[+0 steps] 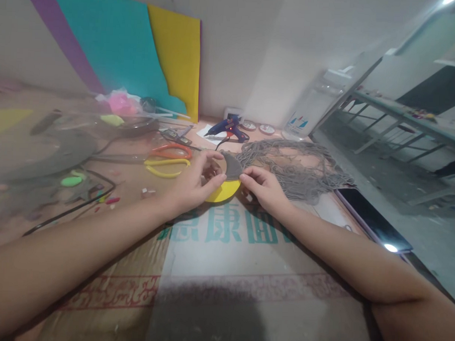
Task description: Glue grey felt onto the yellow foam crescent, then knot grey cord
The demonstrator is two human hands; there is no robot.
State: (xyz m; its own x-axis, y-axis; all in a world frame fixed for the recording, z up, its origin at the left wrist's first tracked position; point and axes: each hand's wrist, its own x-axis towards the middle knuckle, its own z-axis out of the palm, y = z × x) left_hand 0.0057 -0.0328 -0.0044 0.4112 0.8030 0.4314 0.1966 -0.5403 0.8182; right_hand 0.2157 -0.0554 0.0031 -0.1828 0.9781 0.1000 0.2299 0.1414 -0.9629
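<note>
Between my two hands is a round flat disc (224, 191), yellow on the near part and covered on the far part by a ribbed grey layer (233, 166) that looks like rows of cord. My left hand (205, 177) is curled on the disc's left side, thumb lying on its face. At the right edge, my right hand (260, 187) pinches with thumb and forefinger where grey meets yellow; whether cord or only the rim is in the pinch is hidden. A loose heap of grey cord (302, 170) lies just beyond my right hand.
A blue glue gun (229, 128) with a red light rests behind the disc. Scissors with orange and yellow handles (168, 161) lie left. A clear bottle (308, 106) stands at the back right, a phone (373, 220) at the right edge. A coloured board (127, 47) leans on the wall.
</note>
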